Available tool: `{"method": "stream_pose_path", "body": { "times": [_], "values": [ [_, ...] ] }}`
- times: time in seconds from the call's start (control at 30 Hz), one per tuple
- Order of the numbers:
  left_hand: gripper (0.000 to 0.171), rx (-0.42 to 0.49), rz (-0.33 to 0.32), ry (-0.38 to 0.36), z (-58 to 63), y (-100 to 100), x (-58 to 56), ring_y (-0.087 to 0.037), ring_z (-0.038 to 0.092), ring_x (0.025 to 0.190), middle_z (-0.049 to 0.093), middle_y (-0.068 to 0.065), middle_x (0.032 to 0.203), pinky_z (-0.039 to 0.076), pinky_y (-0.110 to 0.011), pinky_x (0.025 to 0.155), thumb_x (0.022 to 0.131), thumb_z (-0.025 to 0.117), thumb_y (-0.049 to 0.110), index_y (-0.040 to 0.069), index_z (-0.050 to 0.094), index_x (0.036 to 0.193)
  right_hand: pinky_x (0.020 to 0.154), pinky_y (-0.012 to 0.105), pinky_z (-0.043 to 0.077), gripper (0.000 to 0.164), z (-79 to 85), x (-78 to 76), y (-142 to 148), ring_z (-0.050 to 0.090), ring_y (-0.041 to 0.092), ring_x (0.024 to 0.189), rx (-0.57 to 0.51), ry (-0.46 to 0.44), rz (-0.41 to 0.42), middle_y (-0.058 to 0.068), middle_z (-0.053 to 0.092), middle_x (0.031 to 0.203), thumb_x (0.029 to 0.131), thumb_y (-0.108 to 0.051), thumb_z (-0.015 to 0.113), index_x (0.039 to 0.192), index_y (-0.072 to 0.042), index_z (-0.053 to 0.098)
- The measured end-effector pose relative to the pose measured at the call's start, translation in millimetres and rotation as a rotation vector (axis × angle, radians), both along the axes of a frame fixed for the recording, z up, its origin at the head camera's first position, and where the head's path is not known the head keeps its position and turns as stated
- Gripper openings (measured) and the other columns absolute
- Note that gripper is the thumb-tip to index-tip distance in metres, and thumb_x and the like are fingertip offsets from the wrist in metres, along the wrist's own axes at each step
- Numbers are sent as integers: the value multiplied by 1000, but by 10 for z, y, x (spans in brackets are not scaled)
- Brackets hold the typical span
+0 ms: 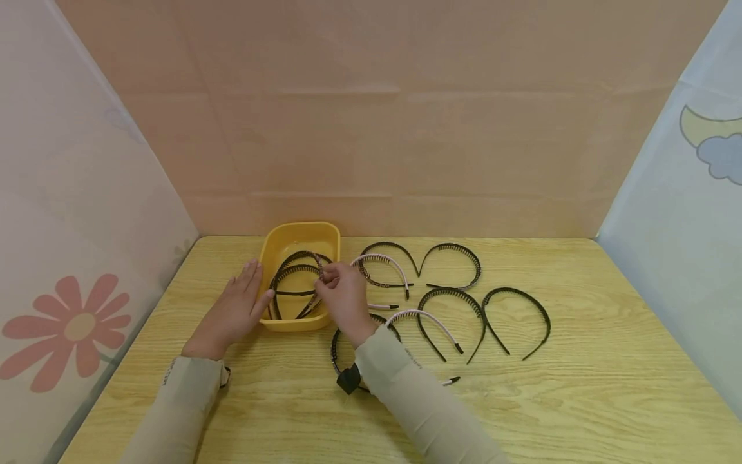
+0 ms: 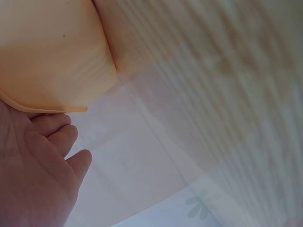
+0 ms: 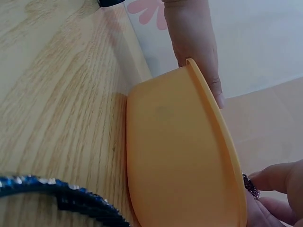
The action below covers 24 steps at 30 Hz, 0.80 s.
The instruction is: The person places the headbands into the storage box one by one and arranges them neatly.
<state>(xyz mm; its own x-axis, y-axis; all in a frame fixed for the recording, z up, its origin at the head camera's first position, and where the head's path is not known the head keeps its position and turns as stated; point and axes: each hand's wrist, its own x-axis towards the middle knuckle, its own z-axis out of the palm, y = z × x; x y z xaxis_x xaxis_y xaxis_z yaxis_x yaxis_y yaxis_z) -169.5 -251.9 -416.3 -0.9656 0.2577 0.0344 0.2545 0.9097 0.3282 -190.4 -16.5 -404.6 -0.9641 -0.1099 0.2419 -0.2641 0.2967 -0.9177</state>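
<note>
My left hand (image 1: 232, 312) rests with extended fingers along the left rim of a yellow plastic basin (image 1: 298, 326). Over the basin's right side, my right hand (image 1: 346, 298) pinches a dark glittery headband (image 1: 320, 263) between thumb and fingers. Its sparkly band (image 3: 251, 186) also shows at the rim in the right wrist view. Inside the basin lie black toothed headbands (image 1: 282, 277), partly overlapping. The left wrist view has the left palm (image 2: 40, 165) beneath the basin's rim, fingertips at its edge.
Right of the basin, several headbands are spread on the wooden table (image 1: 551, 412): black toothed ones (image 1: 547, 317) and pinkish-white ones (image 1: 431, 316) with dark tips. One with a black bow (image 1: 349, 380) lies partly under the right forearm. Fabric walls (image 1: 377, 129) enclose the table.
</note>
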Motion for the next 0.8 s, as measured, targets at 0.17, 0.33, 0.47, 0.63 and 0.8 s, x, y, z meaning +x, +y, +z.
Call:
{"method": "stream_pose_path", "body": {
  "times": [0.17, 0.33, 0.47, 0.63, 0.8],
  "values": [
    [75, -4, 5, -1, 2, 3, 1, -44, 4, 153, 5, -29, 165, 9, -65, 120, 111, 30, 45, -12, 11, 157, 60, 22, 54, 27, 6, 6, -9, 63, 15, 78, 43, 14, 9, 9, 66, 94, 91, -6, 75, 116, 4, 70],
    [75, -3, 7, -3, 0, 1, -3, -44, 4, 153, 5, -29, 165, 9, -65, 120, 111, 31, 45, -12, 12, 157, 60, 20, 53, 25, 1, 6, -8, 62, 14, 77, 106, 38, 19, 9, 65, 94, 92, -6, 75, 115, 3, 70],
    [75, -3, 5, -2, -6, -2, -8, -44, 4, 153, 4, -29, 165, 9, -65, 119, 112, 31, 44, -12, 11, 157, 60, 19, 52, 21, 17, 21, 5, 62, 14, 78, 143, 52, 22, 13, 66, 99, 93, -7, 74, 112, 1, 71],
    [76, 2, 4, -2, -13, -9, -7, -44, 4, 153, 5, -29, 165, 9, -64, 120, 111, 30, 45, -12, 10, 157, 64, 20, 53, 16, 48, 33, 64, 64, 17, 81, 144, 104, 41, 15, 66, 102, 94, -5, 72, 109, -1, 71],
    [77, 6, 3, 3, -26, -16, -14, -44, 4, 153, 5, -30, 165, 9, -64, 120, 111, 30, 47, -13, 11, 157, 71, 24, 57, 14, 77, 25, 182, 66, 19, 84, 106, 152, 69, 10, 67, 100, 95, -2, 67, 108, 0, 72]
  ]
}}
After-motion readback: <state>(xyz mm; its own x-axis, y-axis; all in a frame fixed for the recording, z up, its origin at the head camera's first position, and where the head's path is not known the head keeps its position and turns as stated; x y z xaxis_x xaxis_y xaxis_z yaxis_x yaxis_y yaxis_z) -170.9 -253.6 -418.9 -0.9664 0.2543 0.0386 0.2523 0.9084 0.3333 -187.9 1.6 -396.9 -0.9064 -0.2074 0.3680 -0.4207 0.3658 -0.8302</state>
